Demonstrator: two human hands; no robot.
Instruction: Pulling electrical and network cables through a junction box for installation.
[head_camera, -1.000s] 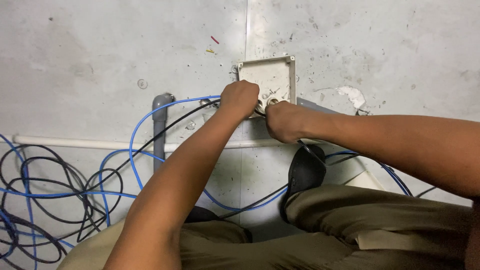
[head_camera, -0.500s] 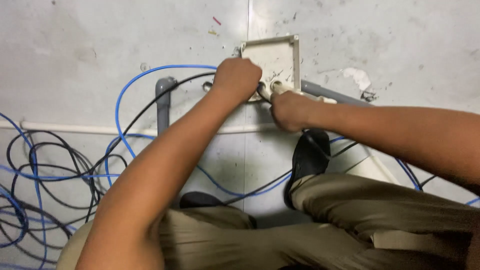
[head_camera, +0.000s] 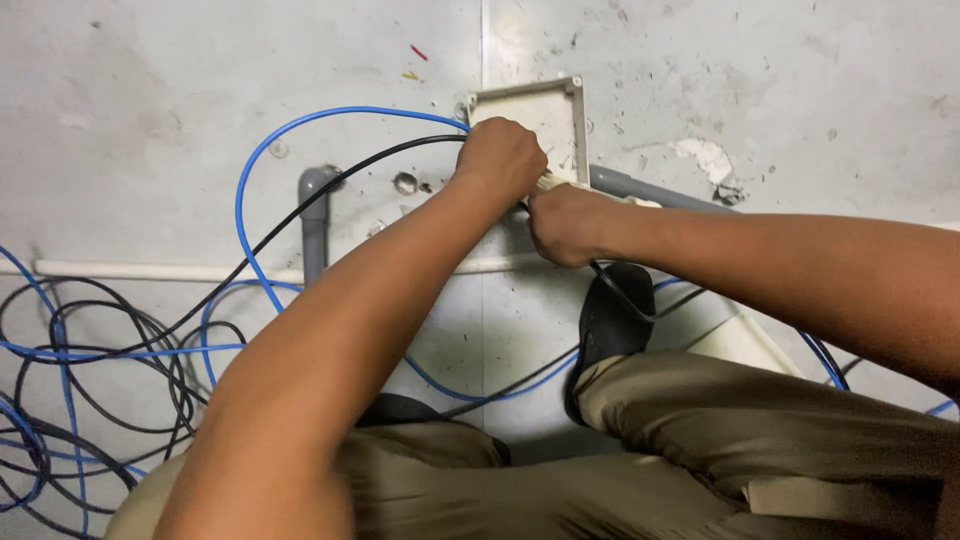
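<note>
At the white wall box (head_camera: 535, 115), both hands (head_camera: 510, 160) closed, grasped item hidden

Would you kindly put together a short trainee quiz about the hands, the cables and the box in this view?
1. True or false: both hands are closed at the lower edge of the square box.
2. Which cable colours arc from the left toward the left hand? A) blue and black B) red and green C) white only
3. What grey part stands upright left of the box?

Key
1. True: left hand and right hand are clenched at the box.
2. A: blue cable, black cable.
3. A pipe elbow.
</note>
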